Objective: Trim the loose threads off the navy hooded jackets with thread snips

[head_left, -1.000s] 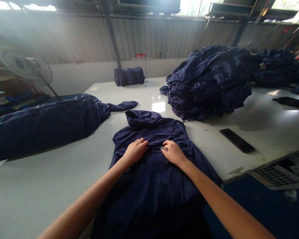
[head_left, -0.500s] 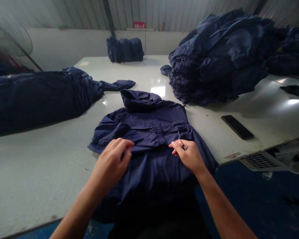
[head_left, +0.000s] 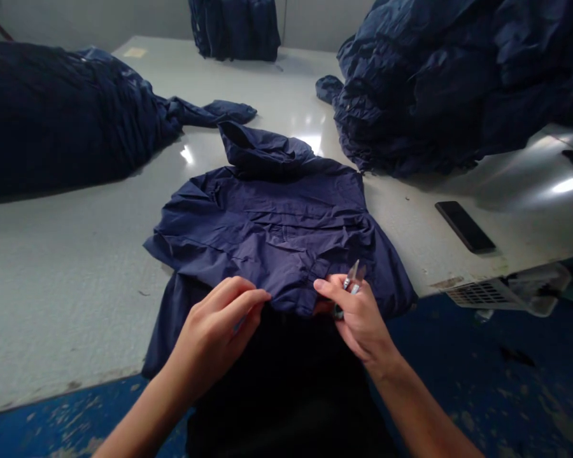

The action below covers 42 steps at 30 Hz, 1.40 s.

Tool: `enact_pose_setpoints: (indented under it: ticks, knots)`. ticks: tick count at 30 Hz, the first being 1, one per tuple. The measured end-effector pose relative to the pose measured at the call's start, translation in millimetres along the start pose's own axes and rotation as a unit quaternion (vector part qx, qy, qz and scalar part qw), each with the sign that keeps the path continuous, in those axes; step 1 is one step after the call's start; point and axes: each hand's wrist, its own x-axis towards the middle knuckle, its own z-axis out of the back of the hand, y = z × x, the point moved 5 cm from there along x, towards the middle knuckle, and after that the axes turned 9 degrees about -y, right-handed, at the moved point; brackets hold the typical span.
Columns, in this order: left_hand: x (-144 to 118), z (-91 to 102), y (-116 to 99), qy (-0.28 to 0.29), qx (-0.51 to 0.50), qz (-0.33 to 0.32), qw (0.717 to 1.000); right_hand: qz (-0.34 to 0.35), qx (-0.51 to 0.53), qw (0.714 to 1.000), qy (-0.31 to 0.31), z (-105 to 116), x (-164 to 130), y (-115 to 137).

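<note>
Wrinkled navy cotton shirt [head_left: 272,222] lies flat on the white worktable [head_left: 67,254], collar away, hem edge toward the person. Left hand [head_left: 214,331] pinches that near hem; right hand [head_left: 358,315], equally close, grips small metal thread snips [head_left: 352,278] and the cloth.

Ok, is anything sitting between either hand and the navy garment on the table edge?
Nothing visible. The left hand and the right hand both pinch the near fold of the navy garment directly. The right hand also holds small snips, pointing up, clear of the cloth.
</note>
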Motion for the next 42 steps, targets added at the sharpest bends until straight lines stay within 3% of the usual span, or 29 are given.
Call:
enact_pose_setpoints:
  ticks: [4, 8, 11, 15, 19, 23, 31, 36, 42]
  knots:
    - [-10, -4.1, -9, 0.025, 0.048, 0.053, 0.997, 0.005, 0.023, 0.999, -0.031, -3, -11, -11]
    - [-4, -4.7, -35, -0.027, -0.001, 0.064, 0.998, 0.038, -0.021, 0.999, -0.021, -3, -17, -18]
    - [0, -11.5, -54, -0.032, -0.041, 0.056, 0.997, 0.087, -0.063, 0.994, -0.017, -2, -23, -16]
    - [-5, -21.4, -56, -0.033, -0.045, 0.083, 0.995, 0.133, -0.067, 0.988, -0.033, -3, -28, -10]
    - [-17, -24.2, -47, -0.024, -0.025, 0.091, 0.995, 0.025, 0.059, 0.997, -0.033, -8, -24, -17]
    - [-24, -20.8, -38, -0.044, -0.021, 0.095, 0.994, -0.087, 0.166, 0.981, -0.043, -13, -19, -24]
    - [-21, -17.2, -31, -0.098, -0.095, 0.151, 0.979, -0.096, 0.168, 0.981, -0.031, -13, -21, -25]
    - [-29, -25.7, -9, -0.128, -0.164, 0.313, 0.927, 0.006, 0.161, 0.987, -0.017, -15, -28, -15]
    - [-39, -41.2, 10, -0.129, -0.378, 0.433, 0.808, 0.034, 0.130, 0.990, 0.033, -29, -29, -7]
